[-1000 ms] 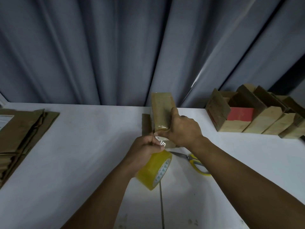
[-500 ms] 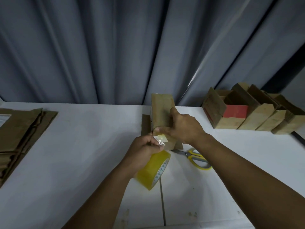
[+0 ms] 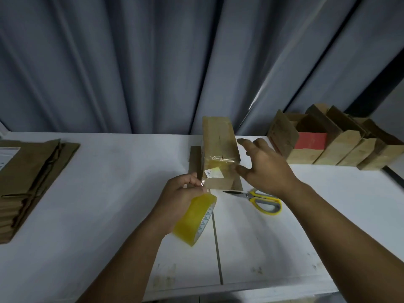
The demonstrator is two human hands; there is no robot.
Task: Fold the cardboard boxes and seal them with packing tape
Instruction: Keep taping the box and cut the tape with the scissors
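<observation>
**Box upright at mid-table, right hand off it, left hand on the tape**

Cardboard box (image 3: 219, 147) standing on end near the middle of the white table (image 3: 109, 193), close to the far edge and in front of the grey curtain (image 3: 153, 62). Glossy clear tape across its top face and wrinkled over the near upper edge. Small white label (image 3: 213, 172) on the near face, below the tape. Flat strip of cardboard (image 3: 195, 158) under and to the left of the box, lying on the table.

Left hand (image 3: 179, 197) just in front of the box, to its lower left, apart from it. Fingers curled round the yellow tape roll (image 3: 194, 219), held tilted above the table, with its printed core facing right. Thumb and forefinger pinching the loose clear tape end (image 3: 203, 183) above the roll.

Right hand (image 3: 264, 169) just right of the box, released, fingers straight and spread, holding nothing. Thumb tip close to the box's near right edge; contact impossible to tell.

Yellow-handled scissors (image 3: 260, 199) flat on the table, in front of the box and under the right wrist, blades closed and pointing left toward the tape roll.

At the far right, a row of folded boxes (image 3: 341, 149) side by side with top flaps up, 1 with a red panel (image 3: 310, 141). At the left edge, a stack of flat cardboard blanks (image 3: 28, 178), well apart from both hands.
</observation>
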